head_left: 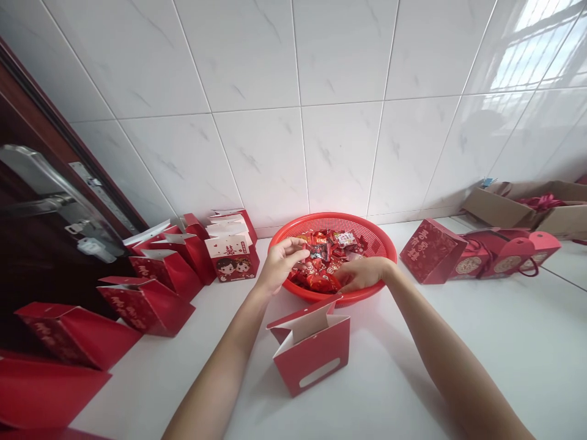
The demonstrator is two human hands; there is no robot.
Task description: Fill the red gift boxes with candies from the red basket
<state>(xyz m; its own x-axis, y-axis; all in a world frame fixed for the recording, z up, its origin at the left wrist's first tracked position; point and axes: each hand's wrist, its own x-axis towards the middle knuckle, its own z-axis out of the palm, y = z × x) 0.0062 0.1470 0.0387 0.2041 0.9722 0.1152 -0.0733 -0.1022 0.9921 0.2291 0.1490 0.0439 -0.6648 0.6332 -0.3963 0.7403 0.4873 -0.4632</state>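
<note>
A red plastic basket (385,244) of wrapped candies (337,244) stands against the wall. Over its left side, my left hand (279,263) pinches a small candy (318,252) in a dark and red wrapper. My right hand (364,273) reaches over the basket's right rim, fingers bent down among the candies beside a shiny red wrapper (323,282). Its fingertips are partly hidden, so what they grip cannot be made out. Directly in front of the basket, between my forearms, a red paper gift bag (314,360) stands with its top open.
Several red gift bags (147,302) line the left side beside a dark door (46,244). A bag with cartoon figures (232,256) stands left of the basket. Red gift boxes (490,253) sit at the right, in front of a cardboard box (499,205). White tiles back the counter.
</note>
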